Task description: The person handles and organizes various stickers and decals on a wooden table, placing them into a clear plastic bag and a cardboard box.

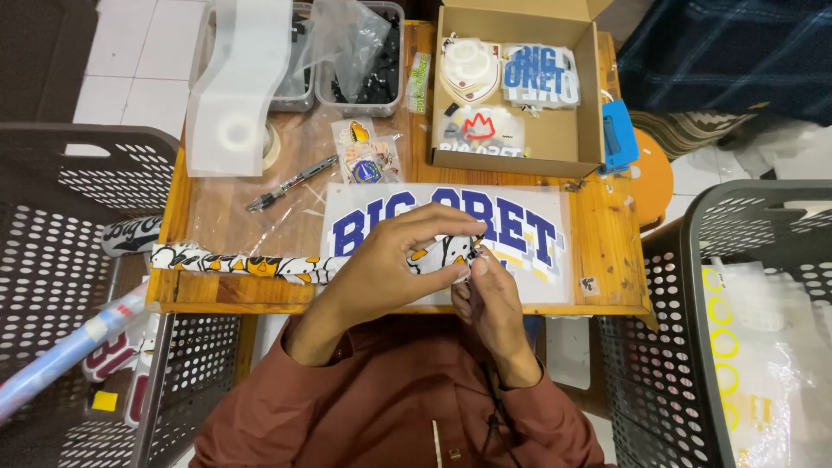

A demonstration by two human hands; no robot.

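A long white strip [234, 262] printed with black and orange cartoon figures lies along the wooden table's [617, 260] front edge, over a large lettered sheet [537, 227]; the left hand [394, 264] curls closed over its end; the right hand [490, 290] pinches that same end.

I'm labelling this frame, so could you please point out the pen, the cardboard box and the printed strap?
pen [292, 183], head view, mid barrel.
cardboard box [591, 87], head view, right wall.
printed strap [234, 263], head view, flat stretch left of the hands.
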